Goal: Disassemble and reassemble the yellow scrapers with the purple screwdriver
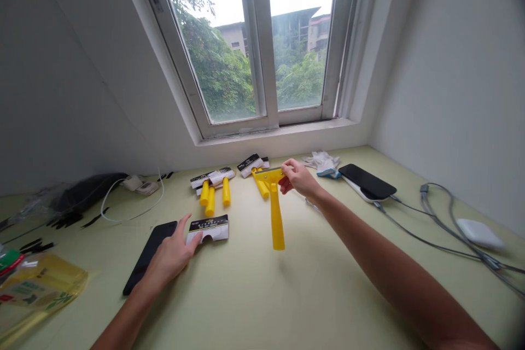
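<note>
My right hand [298, 179] pinches the right end of the head of a yellow scraper [278, 224]. The scraper is held above the table, its metal blade edge up and its handle hanging down. My left hand [175, 251] rests on the table with its index finger stretched out and apart from the thumb. That thumb touches a black-and-white cardboard sleeve [217, 227] with a rounded cut-out in its near edge. Behind it lie several more yellow scrapers [226, 192] in cardboard sleeves, and another yellow scraper [262, 190] lies partly behind the held one.
A black phone [143, 262] lies beside my left wrist, with a bottle of yellow liquid [45, 284] at far left. White gloves [323, 162], another phone [367, 180] on a white device, cables [430, 246] and a white case [479, 232] are on the right. A window [262, 54] is behind.
</note>
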The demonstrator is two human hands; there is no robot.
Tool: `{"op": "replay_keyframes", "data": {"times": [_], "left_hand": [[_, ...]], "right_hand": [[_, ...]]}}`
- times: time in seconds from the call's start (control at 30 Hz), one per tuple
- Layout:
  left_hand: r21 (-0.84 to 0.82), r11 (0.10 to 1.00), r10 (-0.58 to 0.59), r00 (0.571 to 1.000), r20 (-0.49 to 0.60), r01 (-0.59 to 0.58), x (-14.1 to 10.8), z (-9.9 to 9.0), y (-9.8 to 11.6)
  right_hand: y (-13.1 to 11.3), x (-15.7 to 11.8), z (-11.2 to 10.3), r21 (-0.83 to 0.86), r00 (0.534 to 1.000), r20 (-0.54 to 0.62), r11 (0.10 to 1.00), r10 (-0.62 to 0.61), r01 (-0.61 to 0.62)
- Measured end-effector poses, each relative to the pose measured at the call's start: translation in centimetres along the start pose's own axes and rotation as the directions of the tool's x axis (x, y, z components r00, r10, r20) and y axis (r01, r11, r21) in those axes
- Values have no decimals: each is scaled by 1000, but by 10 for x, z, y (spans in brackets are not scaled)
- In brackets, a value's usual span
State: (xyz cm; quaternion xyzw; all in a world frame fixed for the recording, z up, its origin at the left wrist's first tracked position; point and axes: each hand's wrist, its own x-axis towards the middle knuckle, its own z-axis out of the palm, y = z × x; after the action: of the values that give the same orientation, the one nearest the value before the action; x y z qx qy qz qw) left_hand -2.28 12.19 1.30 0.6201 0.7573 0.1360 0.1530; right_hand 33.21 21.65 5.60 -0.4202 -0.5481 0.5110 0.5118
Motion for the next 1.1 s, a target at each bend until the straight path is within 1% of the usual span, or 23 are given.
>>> {"op": "replay_keyframes", "data": {"times": [0.1, 0.17, 0.2, 0.23, 0.27, 0.3, 0.33, 0.37, 0.4, 0.47, 0.53, 0.57, 0.6, 0.63, 0.67, 0.7, 0.73, 0.8, 0.83, 0.9, 1.0, 1.07, 1.1], "left_hand": [[200, 979, -20, 995, -99, 39, -3, -12, 4], [205, 979, 26, 983, -182, 12, -9, -14, 16], [143, 989, 70, 978, -196, -43, -14, -13, 26], [25, 990, 142, 974, -175, -140, -19, -9, 40], [-162, 958, 217, 969, -122, -235, -24, -2, 56], [-395, 874, 293, 955, -35, -283, -28, 6, 74], [-607, 752, 376, 924, 74, -257, -31, 17, 92], [-761, 626, 421, 895, 145, -171, -33, 28, 110], [-852, 519, 449, 868, 213, -60, -34, 40, 126], [-941, 312, 462, 843, 274, 135, -33, 60, 148], [-954, 166, 471, 829, 300, 251, -31, 74, 156], [-952, 119, 469, 829, 303, 281, -31, 78, 155], [-951, 86, 463, 834, 301, 296, -32, 81, 151], [-951, 64, 454, 840, 298, 302, -32, 82, 147], [-950, 54, 443, 845, 300, 308, -33, 82, 142], [-947, 51, 433, 847, 307, 317, -34, 82, 138], [-943, 54, 426, 847, 318, 327, -34, 81, 134], [-942, 64, 412, 851, 325, 328, -34, 81, 131], [-947, 71, 404, 859, 314, 313, -34, 81, 131], [-964, 84, 390, 882, 265, 253, -32, 83, 132], [-976, 135, 389, 896, 213, 173, -30, 86, 133], [-960, 245, 394, 890, 230, 139, -30, 87, 133], [-935, 342, 397, 887, 237, 97, -30, 87, 132]], "right_hand": [[-2, -5, 3, -26, 999, 20, 999, 27, -26], [-3, -8, 6, -42, 998, 38, 998, 40, -38], [-2, -9, 9, -52, 998, 51, 998, 45, -43], [-1, -10, 13, -64, 997, 67, 997, 50, -45], [0, -11, 17, -81, 995, 85, 996, 52, -45], [2, -12, 22, -102, 993, 104, 994, 53, -42], [3, -13, 27, -130, 991, 122, 991, 53, -37], [5, -15, 31, -165, 989, 140, 986, 53, -30], [6, -16, 33, -206, 987, 155, 978, 52, -19], [8, -21, 27, -297, 986, 163, 955, 39, 11], [13, -29, 7, -429, 994, 105, 901, -20, 64], [17, -34, -8, -510, 996, 50, 856, -70, 86], [24, -40, -24, -709, 984, -25, 697, -176, 107], [31, -48, -41, -846, 972, -64, 528, -228, 68], [39, -56, -57, -916, 973, -83, 402, -214, 10], [48, -64, -71, -944, 982, -100, 326, -159, -43], [55, -71, -83, -958, 990, -92, 280, -104, -60], [64, -84, -98, -972, 997, -46, 234, -64, -29], [64, -89, -101, -969, 996, -40, 246, -78, -20], [55, -95, -104, -949, 986, -58, 315, -154, -7], [24, -97, -104, -862, 928, -185, 507, -325, 5], [-2, -94, -102, -731, 865, -299, 680, -402, 63], [-14, -92, -100, -645, 839, -348, 756, -418, 109]]}}
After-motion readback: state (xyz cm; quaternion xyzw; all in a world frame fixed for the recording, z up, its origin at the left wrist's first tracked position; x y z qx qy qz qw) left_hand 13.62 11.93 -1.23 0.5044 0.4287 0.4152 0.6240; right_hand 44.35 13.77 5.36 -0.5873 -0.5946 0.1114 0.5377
